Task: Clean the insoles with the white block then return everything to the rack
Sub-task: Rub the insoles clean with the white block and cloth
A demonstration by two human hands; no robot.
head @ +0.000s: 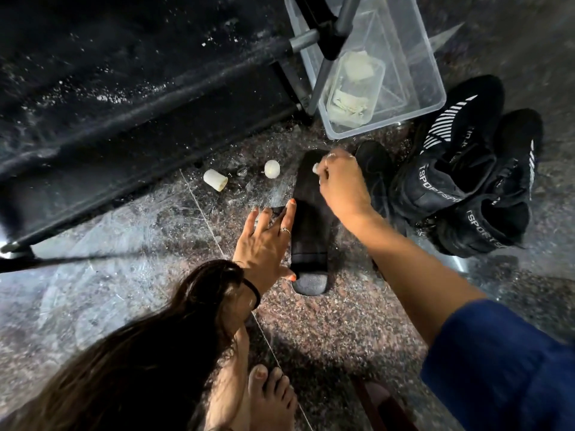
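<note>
Scrubbing step under way. Black insole flat on floor, beside shoes. Left hand pressing edge, fingers straight. Right hand pinching small white block at far end. Next: probably stroke along length, keeping pressure.

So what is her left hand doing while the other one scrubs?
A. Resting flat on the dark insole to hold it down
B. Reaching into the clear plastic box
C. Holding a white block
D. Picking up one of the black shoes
A: the left hand lies with straight fingers on the insole on the floor, while the right hand pinches a small white block near its far end.
</note>
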